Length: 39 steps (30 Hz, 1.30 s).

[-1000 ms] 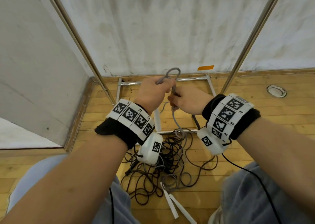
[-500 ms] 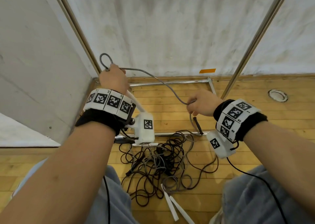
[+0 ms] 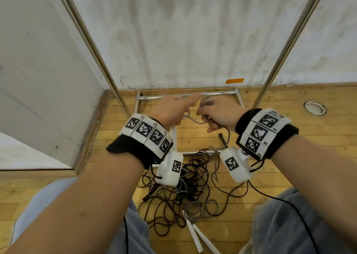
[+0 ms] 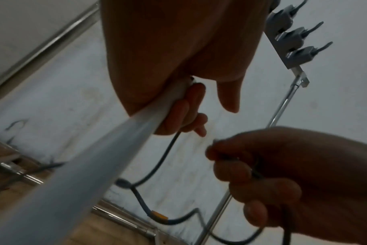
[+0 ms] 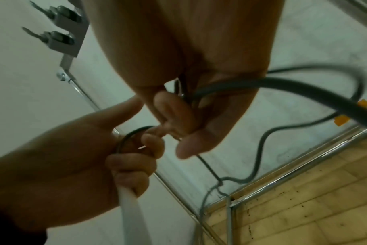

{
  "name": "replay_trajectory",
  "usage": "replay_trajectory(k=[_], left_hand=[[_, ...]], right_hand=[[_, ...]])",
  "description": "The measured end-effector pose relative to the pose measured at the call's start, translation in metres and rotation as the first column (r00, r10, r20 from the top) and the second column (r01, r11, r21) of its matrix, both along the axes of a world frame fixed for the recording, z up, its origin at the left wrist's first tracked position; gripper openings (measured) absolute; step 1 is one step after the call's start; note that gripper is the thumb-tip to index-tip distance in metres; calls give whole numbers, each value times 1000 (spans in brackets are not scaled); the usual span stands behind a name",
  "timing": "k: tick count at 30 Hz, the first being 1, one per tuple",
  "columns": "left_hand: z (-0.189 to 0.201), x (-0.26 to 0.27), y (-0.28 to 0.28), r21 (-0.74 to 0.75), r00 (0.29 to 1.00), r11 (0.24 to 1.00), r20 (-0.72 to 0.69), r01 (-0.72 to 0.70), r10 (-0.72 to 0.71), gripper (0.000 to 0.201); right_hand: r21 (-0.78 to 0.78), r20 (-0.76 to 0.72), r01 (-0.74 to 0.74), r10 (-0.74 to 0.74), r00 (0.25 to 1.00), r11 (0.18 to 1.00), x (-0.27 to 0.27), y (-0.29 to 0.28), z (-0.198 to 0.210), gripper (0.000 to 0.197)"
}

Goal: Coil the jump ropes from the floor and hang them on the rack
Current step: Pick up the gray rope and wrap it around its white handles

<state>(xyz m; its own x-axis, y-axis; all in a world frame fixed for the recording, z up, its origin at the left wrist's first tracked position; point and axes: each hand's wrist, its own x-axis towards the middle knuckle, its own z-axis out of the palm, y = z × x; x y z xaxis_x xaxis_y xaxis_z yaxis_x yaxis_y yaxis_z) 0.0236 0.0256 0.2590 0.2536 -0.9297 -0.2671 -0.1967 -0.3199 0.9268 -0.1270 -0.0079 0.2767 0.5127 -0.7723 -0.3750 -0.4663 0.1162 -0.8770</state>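
From the head view, our left hand (image 3: 171, 110) and right hand (image 3: 218, 112) meet just above the rack's base frame (image 3: 185, 96), both curled round the grey jump rope (image 3: 195, 119). The left hand also clasps that rope's white handle (image 3: 173, 136), which points down toward the pile of ropes (image 3: 179, 192) on the floor, on the near side of the base frame. Two more white handles (image 3: 195, 234) lie at the pile's near edge.

From the left wrist, the fingers (image 4: 178, 112) wrap the white handle while the grey cord leaves them and sags toward the right hand, whose fingers close on a further stretch. Hooks (image 4: 291, 38) sit at the top of the rack.

From the right wrist, our right hand (image 5: 191, 106) pinches a small loop of cord against the left hand's fingers.

We judge the cord light, limp and springy, so loops will want to slip open; best held at the handle, each new turn pinched against it.
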Motion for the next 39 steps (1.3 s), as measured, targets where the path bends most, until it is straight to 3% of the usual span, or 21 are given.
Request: replay_trajectory(k=[2,5,9,12,15,17,18,20,24,28,31,33,34,36,38,39], left_hand=[[-3,-4,1,18,999,999,36,27,-27,42],[-4,-6,-3,-4,997,1000,75,11,-10,34],[1,3,-8,-112,972,971,84,-210,220,29],[5,20,-13,-165,903,898,72,-409,424,32],[6,32,-14,-149,884,876,17,-459,467,31],[5,29,-12,-77,930,927,-2,-367,368,26],[3,25,-9,-34,954,956,55,-293,294,23],[0,16,-2,9,985,993,129,-117,115,17],[-1,-5,13,-21,974,975,-32,223,-224,2],[-4,-19,18,-83,926,942,229,326,-300,24],[-8,-22,19,-30,865,932,384,361,-322,19],[-8,-21,18,-64,870,950,424,306,-251,21],[-8,-19,15,-109,897,962,399,251,-189,25],[-4,-14,9,-199,951,970,300,141,-77,33],[0,-9,4,-254,980,965,197,66,-16,38],[1,-6,1,-269,990,962,142,40,-2,39]], right_hand=[[-73,-31,-125,123,992,989,5,6,2,20],[-133,-56,-130,124,991,983,6,6,0,17],[-237,-90,-69,49,995,969,1,1,-5,18],[-287,-57,54,-73,996,956,-5,-5,-9,23],[-338,-155,19,-76,985,941,-13,-7,-10,38],[-312,-205,11,-79,975,950,-16,-6,-7,40],[-265,-151,57,-100,983,963,-16,-5,-5,39],[-73,74,205,-199,977,976,-16,-5,0,34],[247,387,305,-383,839,920,-12,-4,11,28],[392,520,318,-493,698,863,-12,-3,17,29],[455,599,359,-578,554,815,-16,-10,21,30],[466,624,353,-584,519,811,-21,-16,24,19],[432,619,349,-555,555,831,-23,-17,24,12],[240,529,331,-409,744,913,-23,-17,18,21],[-69,262,170,-147,954,983,-18,-9,10,25],[-173,109,39,-20,994,984,-14,-4,6,23]])
